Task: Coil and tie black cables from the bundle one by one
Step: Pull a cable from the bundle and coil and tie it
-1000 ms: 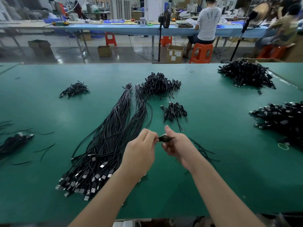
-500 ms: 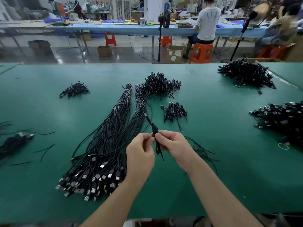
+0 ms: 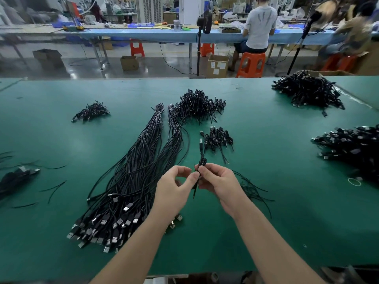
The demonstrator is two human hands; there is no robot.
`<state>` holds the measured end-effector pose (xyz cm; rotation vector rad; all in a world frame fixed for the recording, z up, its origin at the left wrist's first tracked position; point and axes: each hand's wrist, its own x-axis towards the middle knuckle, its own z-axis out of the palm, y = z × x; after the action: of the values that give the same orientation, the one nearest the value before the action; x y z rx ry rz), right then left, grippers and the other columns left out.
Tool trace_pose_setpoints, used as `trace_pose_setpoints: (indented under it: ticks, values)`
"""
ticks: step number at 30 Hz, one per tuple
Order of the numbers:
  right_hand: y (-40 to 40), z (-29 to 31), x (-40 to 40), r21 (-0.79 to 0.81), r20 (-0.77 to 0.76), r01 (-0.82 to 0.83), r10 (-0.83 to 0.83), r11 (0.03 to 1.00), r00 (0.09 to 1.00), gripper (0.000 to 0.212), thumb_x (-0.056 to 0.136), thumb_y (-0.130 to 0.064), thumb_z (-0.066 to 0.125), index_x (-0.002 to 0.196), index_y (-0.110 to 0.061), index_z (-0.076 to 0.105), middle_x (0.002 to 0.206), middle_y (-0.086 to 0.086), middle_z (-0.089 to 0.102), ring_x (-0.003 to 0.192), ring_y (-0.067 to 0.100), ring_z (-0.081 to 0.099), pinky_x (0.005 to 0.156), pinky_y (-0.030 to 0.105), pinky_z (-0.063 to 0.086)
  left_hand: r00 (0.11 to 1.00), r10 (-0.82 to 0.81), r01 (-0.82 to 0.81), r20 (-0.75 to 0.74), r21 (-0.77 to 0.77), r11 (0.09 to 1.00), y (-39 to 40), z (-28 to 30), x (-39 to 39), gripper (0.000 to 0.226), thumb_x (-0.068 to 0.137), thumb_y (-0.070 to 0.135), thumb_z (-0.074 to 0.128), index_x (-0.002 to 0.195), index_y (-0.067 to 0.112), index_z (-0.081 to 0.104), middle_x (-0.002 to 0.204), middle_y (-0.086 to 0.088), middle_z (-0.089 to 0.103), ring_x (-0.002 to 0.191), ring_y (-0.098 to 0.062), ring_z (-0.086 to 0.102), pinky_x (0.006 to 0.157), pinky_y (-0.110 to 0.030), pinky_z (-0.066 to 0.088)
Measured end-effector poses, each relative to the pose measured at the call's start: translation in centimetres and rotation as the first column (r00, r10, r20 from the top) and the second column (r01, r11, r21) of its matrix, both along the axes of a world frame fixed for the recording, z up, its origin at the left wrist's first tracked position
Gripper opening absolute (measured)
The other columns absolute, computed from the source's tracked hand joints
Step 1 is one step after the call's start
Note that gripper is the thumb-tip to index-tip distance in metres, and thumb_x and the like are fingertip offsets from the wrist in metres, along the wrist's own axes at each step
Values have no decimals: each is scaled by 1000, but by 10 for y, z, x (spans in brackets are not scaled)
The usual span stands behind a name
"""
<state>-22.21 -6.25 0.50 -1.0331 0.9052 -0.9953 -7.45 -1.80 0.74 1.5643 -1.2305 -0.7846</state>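
A long bundle of black USB cables point(image 3: 131, 181) lies on the green table point(image 3: 276, 222), its plugs fanned out near the front left. Above the table's middle, my left hand point(image 3: 174, 189) and my right hand point(image 3: 219, 181) pinch one small coiled black cable point(image 3: 202, 160) between their fingertips. Its USB plug points up and away from me, and a thin tail hangs down between my hands. A small heap of tied coils point(image 3: 218, 138) lies just beyond my hands.
More heaps of coiled cables lie at the back middle point(image 3: 198, 105), back left point(image 3: 90, 111), back right point(image 3: 307, 93) and right edge point(image 3: 352, 146). Loose black ties point(image 3: 252, 187) lie right of my right hand. A rubber band point(image 3: 354, 181) lies at right.
The small coil has turned from lying sideways between my fingers to standing upright with its plug pointing away. Both hands have shifted slightly forward.
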Motion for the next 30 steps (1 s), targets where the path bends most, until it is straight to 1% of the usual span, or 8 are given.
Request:
trace_pose_setpoints:
  ticks: [5, 10, 14, 17, 20, 24, 28, 30]
  values:
    - [-1, -11, 5, -17, -86, 22, -23, 1000, 996, 18, 90, -17, 73, 94, 0, 72, 78, 11, 72, 71, 18, 67, 73, 30, 58, 992, -60, 52, 106, 81, 995, -3, -9, 6, 5, 88, 31, 75, 85, 27, 76, 76, 15, 73, 75, 1, 67, 72, -21, 53]
    - [-6, -24, 10, -46, -203, 24, -33, 999, 979, 16, 89, -28, 75, 88, -13, 74, 74, -1, 71, 69, 12, 63, 75, 29, 58, 986, -61, 42, 157, 121, 992, -7, -19, 14, 13, 90, 30, 73, 78, 28, 77, 68, 20, 69, 56, 6, 56, 53, -10, 37]
    - [-8, -45, 23, -71, -398, 18, -45, 997, 916, 43, 101, -52, 45, 95, -18, 71, 90, 0, 72, 83, 14, 65, 81, 35, 55, 984, -12, -14, 180, 147, 989, -15, -30, 25, 14, 90, 28, 74, 76, 28, 76, 59, 23, 64, 51, 6, 54, 48, -8, 36]
    - [-10, -77, 24, -361, -851, -345, -155, 866, 502, 47, 106, -46, 31, 122, -15, 61, 116, 3, 61, 108, 23, 53, 97, 39, 45, 973, 32, -72, 227, 171, 983, -31, -36, 33, 13, 91, 29, 73, 78, 28, 77, 60, 19, 67, 57, 2, 60, 50, -10, 40]
    - [-13, -102, 25, -330, -944, -567, -255, 755, 211, 48, 104, -42, 37, 141, -14, 44, 140, 7, 46, 130, 28, 39, 111, 42, 33, 960, 79, -131, 267, 184, 974, -57, -42, 30, 18, 92, 31, 71, 77, 23, 76, 62, 9, 69, 63, -9, 64, 56, -20, 48]
    - [-15, -111, 31, -400, -915, -579, -346, 710, 208, 41, 100, -37, 40, 131, -12, 49, 132, 10, 48, 128, 32, 42, 109, 45, 36, 967, 80, -130, 242, 196, 972, -100, -47, 17, 25, 93, 29, 69, 74, 15, 75, 67, 1, 71, 71, -20, 66, 59, -24, 44]
    - [-13, -109, 30, -439, -899, -523, -362, 731, 247, 44, 97, -38, 41, 130, -12, 53, 127, 8, 51, 124, 28, 46, 108, 42, 39, 976, 83, -129, 200, 232, 964, -152, -45, -3, 35, 93, 30, 69, 59, 20, 65, 47, 12, 55, 51, -12, 52, 43, -18, 33]
    - [-14, -110, 30, -447, -895, -510, -369, 735, 252, 46, 97, -38, 37, 131, -12, 54, 128, 7, 50, 124, 27, 45, 109, 42, 39, 986, 108, -141, 125, 296, 945, -184, -44, -13, 29, 93, 31, 70, 67, 18, 68, 56, 8, 59, 57, -13, 55, 52, -19, 42]
